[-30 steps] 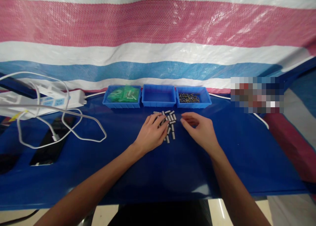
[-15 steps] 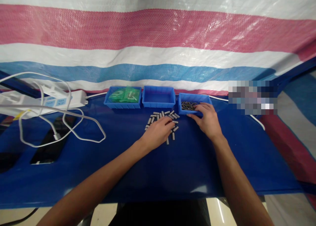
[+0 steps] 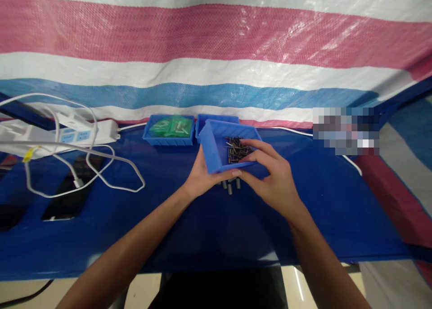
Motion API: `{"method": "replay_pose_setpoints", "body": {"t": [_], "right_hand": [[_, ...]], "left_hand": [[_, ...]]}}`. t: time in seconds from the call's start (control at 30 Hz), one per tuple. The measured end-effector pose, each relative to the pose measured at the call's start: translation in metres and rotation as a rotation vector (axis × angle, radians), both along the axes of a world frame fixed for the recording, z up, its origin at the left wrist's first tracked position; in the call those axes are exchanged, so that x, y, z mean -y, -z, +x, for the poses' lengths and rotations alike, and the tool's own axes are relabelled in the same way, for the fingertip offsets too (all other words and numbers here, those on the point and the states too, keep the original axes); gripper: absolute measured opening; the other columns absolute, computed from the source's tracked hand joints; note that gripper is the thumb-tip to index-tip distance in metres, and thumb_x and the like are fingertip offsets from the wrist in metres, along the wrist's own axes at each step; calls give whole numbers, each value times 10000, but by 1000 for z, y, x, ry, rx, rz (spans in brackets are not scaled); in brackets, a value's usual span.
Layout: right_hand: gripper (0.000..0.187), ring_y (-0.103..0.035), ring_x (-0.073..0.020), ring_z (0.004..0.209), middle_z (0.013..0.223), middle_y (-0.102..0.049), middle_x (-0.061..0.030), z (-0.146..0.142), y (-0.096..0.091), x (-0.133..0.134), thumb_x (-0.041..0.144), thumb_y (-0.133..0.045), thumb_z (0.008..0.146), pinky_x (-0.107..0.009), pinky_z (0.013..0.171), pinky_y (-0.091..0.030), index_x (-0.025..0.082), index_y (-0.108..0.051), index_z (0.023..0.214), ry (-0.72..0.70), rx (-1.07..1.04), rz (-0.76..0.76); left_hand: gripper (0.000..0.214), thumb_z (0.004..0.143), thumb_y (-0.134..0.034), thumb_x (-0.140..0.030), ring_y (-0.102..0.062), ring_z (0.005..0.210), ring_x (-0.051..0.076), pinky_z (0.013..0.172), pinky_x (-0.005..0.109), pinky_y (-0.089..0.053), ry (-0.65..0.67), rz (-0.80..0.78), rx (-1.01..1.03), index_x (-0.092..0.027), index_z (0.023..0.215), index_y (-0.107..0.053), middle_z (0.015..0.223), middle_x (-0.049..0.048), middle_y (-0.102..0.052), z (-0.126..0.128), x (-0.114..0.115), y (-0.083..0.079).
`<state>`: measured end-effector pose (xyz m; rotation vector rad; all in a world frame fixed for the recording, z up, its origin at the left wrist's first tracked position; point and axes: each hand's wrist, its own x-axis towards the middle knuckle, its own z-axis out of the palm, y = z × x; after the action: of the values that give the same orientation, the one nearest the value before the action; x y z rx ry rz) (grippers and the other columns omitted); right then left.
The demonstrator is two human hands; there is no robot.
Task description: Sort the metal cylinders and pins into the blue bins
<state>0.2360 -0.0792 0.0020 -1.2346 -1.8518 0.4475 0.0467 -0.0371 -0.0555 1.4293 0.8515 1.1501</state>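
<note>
A blue plastic bin (image 3: 212, 147) holding several small dark pins (image 3: 238, 150) is lifted off the table and tilted toward me. My right hand (image 3: 270, 176) grips its near right rim, fingers curled over the edge. My left hand (image 3: 202, 178) supports the bin from below on its left side. Under the bin, a few small grey metal cylinders (image 3: 230, 186) lie on the blue table cover (image 3: 168, 219); most of that pile is hidden by the bin.
Two more blue bins stand at the back: one with green bagged parts (image 3: 168, 129), one (image 3: 216, 119) behind the lifted bin. At left lie a white power strip (image 3: 67, 136), white cables (image 3: 111, 174) and a black phone (image 3: 65, 196). A striped tarp hangs behind.
My right hand took the pin bin from the back row and brought it toward me over the cylinder pile. My left hand left the cylinders and went under the bin.
</note>
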Motion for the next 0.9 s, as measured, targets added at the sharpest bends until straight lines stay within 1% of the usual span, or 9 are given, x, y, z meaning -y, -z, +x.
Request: {"method": "replay_pose_setpoints", "body": {"t": [0.07, 0.1, 0.17, 0.23, 0.3, 0.37, 0.47, 0.63, 0.9], "right_hand": [[256, -596, -342, 1393, 1539, -589, -80, -4, 14, 1, 313, -708, 912, -546, 1151, -507, 311, -683, 1166, -70, -71, -38], [385, -556, -345, 1437, 1589, -533, -96, -6, 24, 2, 297, -672, 908, -555, 1150, -508, 315, -620, 1289, -34, -143, -36], [498, -510, -343, 1479, 1570, -519, -145, -9, 48, 4, 289, -595, 912, -573, 1145, -506, 293, -501, 1401, 147, -265, 7], [534, -507, -348, 1470, 1522, -554, -168, -15, 71, 7, 296, -599, 919, -603, 1174, -467, 267, -469, 1436, 284, -182, -78], [600, -466, -372, 1501, 1551, -535, -192, -24, 89, 9, 356, -620, 946, -642, 1226, -394, 243, -438, 1506, 274, -24, -142], [680, -346, -413, 1575, 1667, -399, -219, -31, 99, 9, 430, -640, 962, -672, 1257, -332, 208, -413, 1563, 268, 124, -153], [708, -297, -438, 1597, 1706, -346, -213, -36, 104, 3, 471, -615, 990, -690, 1250, -341, 203, -391, 1606, 239, 205, -145], [545, -376, -397, 1566, 1652, -435, -220, -24, 104, -11, 305, -494, 1032, -669, 1258, -352, 179, -476, 1563, 179, 222, -134], [447, -540, -307, 1462, 1539, -594, -160, -13, 98, -19, 314, -428, 1056, -566, 1236, -420, 214, -577, 1465, 203, -22, -188]], "left_hand": [[1037, 685, -889, -689, -700, 1250, 359, 1030, 555, -621, -89, -24, -6, -229, 1485, -416, 1410, 171, -658, -9, -2, 5], [1079, 645, -899, -711, -697, 1251, 365, 1030, 560, -620, -147, -8, -5, -232, 1486, -421, 1399, 168, -662, -14, -4, 8], [1114, 620, -909, -711, -687, 1268, 367, 1043, 561, -610, -212, 4, -13, -237, 1500, -419, 1391, 160, -662, -24, -9, 14], [1105, 632, -905, -700, -700, 1243, 360, 1053, 557, -600, -230, -23, 6, -226, 1506, -422, 1374, 166, -672, -34, -14, 18], [1088, 650, -904, -675, -703, 1234, 352, 1060, 548, -592, -230, -27, 15, -218, 1510, -420, 1377, 171, -670, -41, -17, 19], [1076, 654, -910, -655, -700, 1238, 352, 1055, 540, -593, -227, -14, 15, -217, 1509, -425, 1381, 171, -666, -46, -19, 19], [1076, 634, -929, -642, -693, 1239, 365, 1042, 550, -595, -225, 27, -23, -206, 1493, -450, 1368, 168, -665, -51, -20, 18], [1097, 612, -929, -676, -696, 1217, 383, 1023, 572, -601, -186, 76, -100, -195, 1484, -468, 1326, 164, -681, -55, -18, 8], [999, 614, -968, -551, -710, 1187, 356, 1011, 523, -613, -9, 78, -149, -192, 1434, -525, 1303, 142, -704, -56, -19, -16]]}}
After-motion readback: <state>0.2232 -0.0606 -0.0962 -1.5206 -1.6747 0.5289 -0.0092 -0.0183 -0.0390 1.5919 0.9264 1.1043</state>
